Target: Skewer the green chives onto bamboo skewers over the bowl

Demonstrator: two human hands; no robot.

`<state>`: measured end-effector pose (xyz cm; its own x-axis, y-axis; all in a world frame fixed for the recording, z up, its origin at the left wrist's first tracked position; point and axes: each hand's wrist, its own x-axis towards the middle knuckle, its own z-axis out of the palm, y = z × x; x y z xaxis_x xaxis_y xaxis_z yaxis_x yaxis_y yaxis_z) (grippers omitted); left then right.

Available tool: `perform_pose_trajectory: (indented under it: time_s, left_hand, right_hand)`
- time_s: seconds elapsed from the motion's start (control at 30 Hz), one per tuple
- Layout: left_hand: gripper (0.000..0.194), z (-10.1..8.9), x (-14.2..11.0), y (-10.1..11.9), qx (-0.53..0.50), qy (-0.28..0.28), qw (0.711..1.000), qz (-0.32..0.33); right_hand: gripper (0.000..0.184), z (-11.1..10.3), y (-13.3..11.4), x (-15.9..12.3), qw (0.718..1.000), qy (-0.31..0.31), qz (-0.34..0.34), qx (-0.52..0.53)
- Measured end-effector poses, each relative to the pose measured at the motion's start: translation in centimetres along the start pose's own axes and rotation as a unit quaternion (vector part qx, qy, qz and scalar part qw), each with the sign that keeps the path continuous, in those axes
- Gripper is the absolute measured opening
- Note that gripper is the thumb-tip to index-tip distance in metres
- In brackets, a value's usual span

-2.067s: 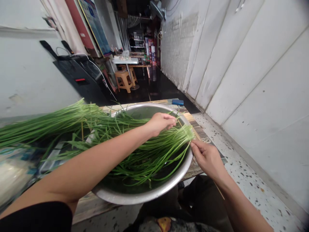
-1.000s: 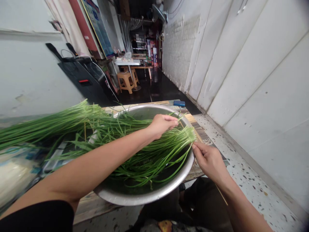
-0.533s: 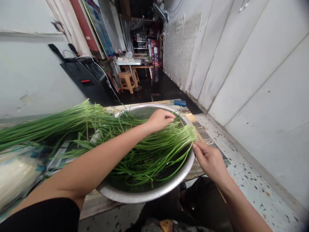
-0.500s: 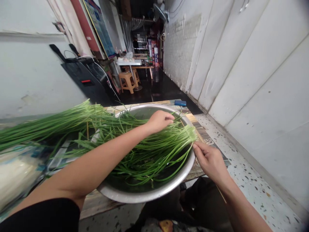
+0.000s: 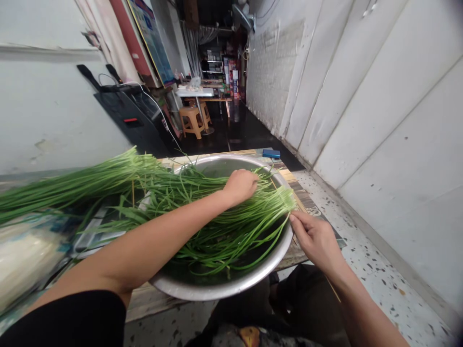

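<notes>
A wide metal bowl (image 5: 231,291) holds a heap of garlic chives (image 5: 217,231), their pale cut ends bunched at the right rim. My left hand (image 5: 241,185) reaches across the heap and is closed among the upper stems, its fingertips mostly hidden. At the right rim my right hand (image 5: 313,236) pinches thumb and forefinger at the end of a stem beside the pale bunch. Below my right wrist a thin straw-coloured strand (image 5: 333,289) sticks out. Another bundle of garlic chives (image 5: 83,180) lies to the left, partly overlapping the bowl.
The bowl stands on a wood-patterned table (image 5: 144,301). A blue box-like object (image 5: 271,153) lies at the table's far edge. On the left is a plastic bag (image 5: 29,255) with pale contents. Further off are a black machine (image 5: 123,115), stools (image 5: 191,123) and a white wall (image 5: 390,106).
My left hand has shifted slightly right and down, its fingers curling further into the chives. The right hand keeps its pinch at the rim. The camera view has shifted slightly.
</notes>
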<state>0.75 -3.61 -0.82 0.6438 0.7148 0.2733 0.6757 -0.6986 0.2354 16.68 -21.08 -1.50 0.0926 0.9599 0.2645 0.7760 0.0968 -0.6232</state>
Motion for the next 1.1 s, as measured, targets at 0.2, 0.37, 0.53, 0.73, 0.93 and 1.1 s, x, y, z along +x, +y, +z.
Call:
perform_pose_trajectory:
  time_s: [0.2,0.37,0.53,0.73,0.93,1.1]
  left_hand:
    - [0.019,-0.2,0.3,0.4,-0.309,0.016,0.944,-0.118]
    - [0.020,-0.7,-0.1,1.9,-0.444,0.018,0.874,-0.196]
    - [0.016,-0.5,-0.2,2.3,-0.520,0.005,0.828,-0.209]
    - [0.016,-0.4,-0.1,2.2,-0.529,0.023,0.818,-0.224]
    - [0.015,-0.4,-0.2,2.3,-0.538,0.028,0.810,-0.231]
    - [0.016,-0.3,-0.2,2.2,-0.540,0.028,0.809,-0.230]
  right_hand:
    - [0.032,0.0,0.0,0.2,1.000,-0.001,0.002,0.002]
    - [0.032,0.0,0.0,0.4,1.000,0.001,-0.002,-0.005]
    - [0.032,0.0,0.0,0.4,1.000,-0.003,-0.005,-0.009]
    - [0.033,-0.1,-0.1,0.3,1.000,-0.004,-0.006,-0.010]
    - [0.033,0.0,0.0,0.4,1.000,-0.004,-0.010,-0.010]
    - [0.033,-0.1,0.0,0.3,1.000,-0.007,-0.003,-0.015]
